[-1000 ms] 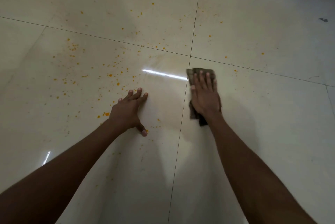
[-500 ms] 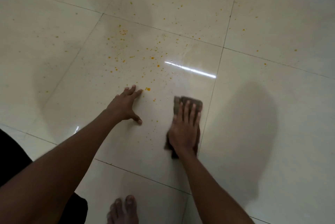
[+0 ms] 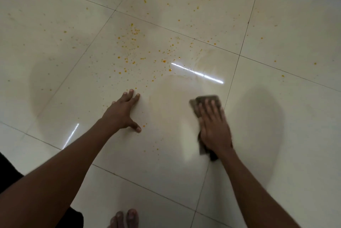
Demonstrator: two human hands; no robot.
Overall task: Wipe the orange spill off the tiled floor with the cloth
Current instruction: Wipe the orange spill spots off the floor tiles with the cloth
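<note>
Orange droplets of the spill (image 3: 134, 50) are scattered over the cream tiled floor (image 3: 55, 46), densest on the middle tile beyond my left hand. A single drop lies beside my left thumb. My left hand (image 3: 122, 111) rests flat on the tile with fingers spread. My right hand (image 3: 214, 126) presses a dark brown cloth (image 3: 206, 99) flat against the floor with straight fingers, near a tile joint. The cloth sticks out beyond my fingertips and below my wrist. A smeared wet patch (image 3: 173, 94) lies between my two hands.
My bare toes (image 3: 125, 218) show at the bottom edge, with dark clothing (image 3: 7, 168) at the lower left. A bright light reflection (image 3: 199, 73) streaks the wet tile. More orange specks reach the far tiles on the right (image 3: 282, 75).
My right hand has slid the cloth to the right, toward the tile joint, after pulling it near. The view has shifted. My left hand stays planted in place.
</note>
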